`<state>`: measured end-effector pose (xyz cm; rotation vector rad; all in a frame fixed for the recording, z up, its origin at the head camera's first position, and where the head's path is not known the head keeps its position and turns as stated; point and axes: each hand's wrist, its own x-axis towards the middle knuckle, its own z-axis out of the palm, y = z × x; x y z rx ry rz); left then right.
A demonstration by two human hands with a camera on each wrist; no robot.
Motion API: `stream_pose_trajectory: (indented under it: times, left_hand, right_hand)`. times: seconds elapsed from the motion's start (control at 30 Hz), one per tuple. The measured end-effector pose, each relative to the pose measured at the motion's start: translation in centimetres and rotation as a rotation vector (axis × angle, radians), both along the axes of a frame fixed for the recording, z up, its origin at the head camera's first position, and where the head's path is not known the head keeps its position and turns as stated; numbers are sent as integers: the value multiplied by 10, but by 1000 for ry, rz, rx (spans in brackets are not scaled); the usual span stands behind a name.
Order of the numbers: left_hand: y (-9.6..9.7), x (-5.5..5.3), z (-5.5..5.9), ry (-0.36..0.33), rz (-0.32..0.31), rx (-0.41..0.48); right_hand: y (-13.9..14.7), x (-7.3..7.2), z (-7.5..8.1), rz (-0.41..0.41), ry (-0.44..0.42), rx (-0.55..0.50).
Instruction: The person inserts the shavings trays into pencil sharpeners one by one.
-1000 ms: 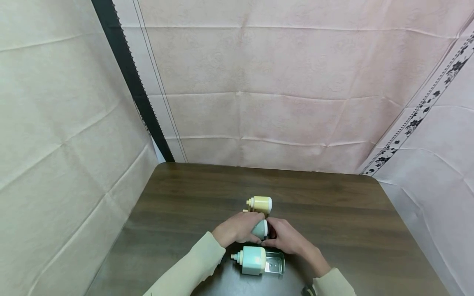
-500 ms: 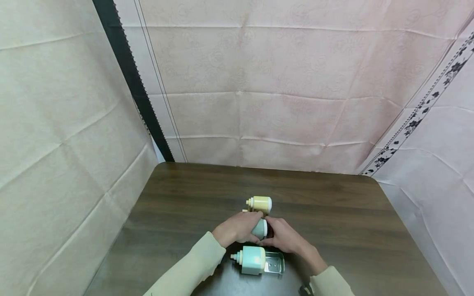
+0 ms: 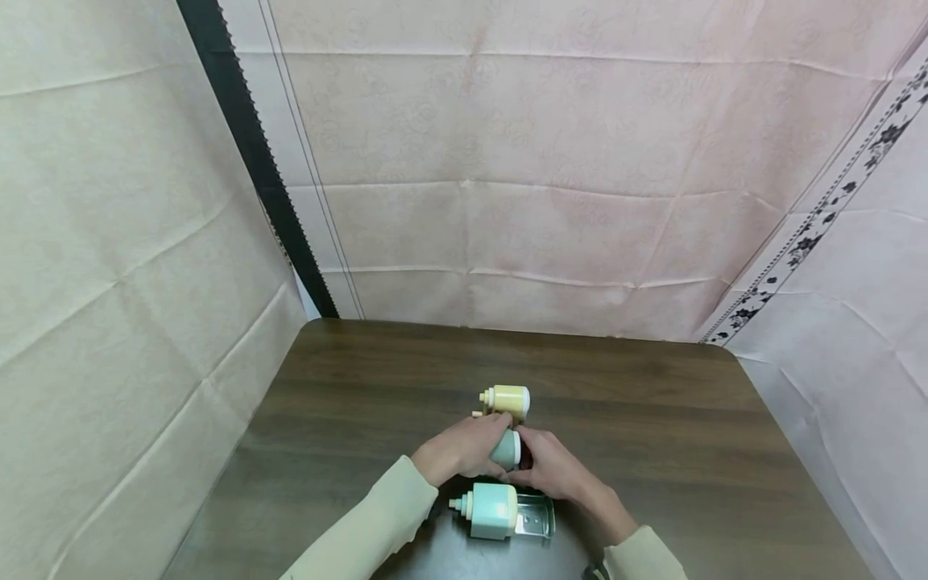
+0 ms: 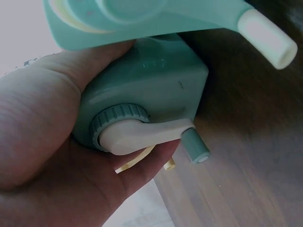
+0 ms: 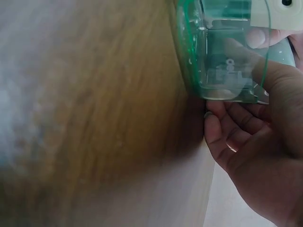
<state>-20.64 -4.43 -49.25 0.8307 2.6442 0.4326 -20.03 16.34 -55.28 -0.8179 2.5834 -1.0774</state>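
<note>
Three crank pencil sharpeners lie in a row in the head view. My left hand [image 3: 464, 449] grips the middle, grey-green sharpener [image 3: 506, 449]; its white crank [image 4: 151, 135] shows in the left wrist view. My right hand [image 3: 554, 467] curls its fingers and thumb round this sharpener's right end, which they mostly hide. Closest to me is a mint sharpener [image 3: 491, 511] with its clear drawer [image 3: 535, 515] pulled out. In the right wrist view, that green-tinted drawer [image 5: 227, 61] stands before my right thumb. Beyond my left hand sits a yellow sharpener [image 3: 511, 400], partly covered.
The brown wooden table [image 3: 377, 370] spreads round the row, with its far edge behind the yellow sharpener. Pale cloth [image 3: 471, 161] hangs at the back and both sides. The mint sharpener's crank handle [image 4: 267, 40] juts out close to my left hand.
My right hand has shifted slightly left, closer against the grey-green sharpener's right end. The left hand keeps its grip, and the whole head view has drifted a little.
</note>
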Motion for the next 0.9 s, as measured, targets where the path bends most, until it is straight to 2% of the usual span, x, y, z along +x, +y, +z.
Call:
stream_pose_trajectory:
  times: [0.23, 0.6, 0.9]
  left_hand:
    - [-2, 1, 1, 1, -1, 19]
    - [-2, -1, -6, 79, -23, -13]
    - [-4, 4, 4, 83, -12, 27]
  right_hand:
    - [2, 2, 1, -3, -9, -10]
    - [9, 6, 13, 9, -13, -27]
    - [19, 11, 20, -1, 67, 68]
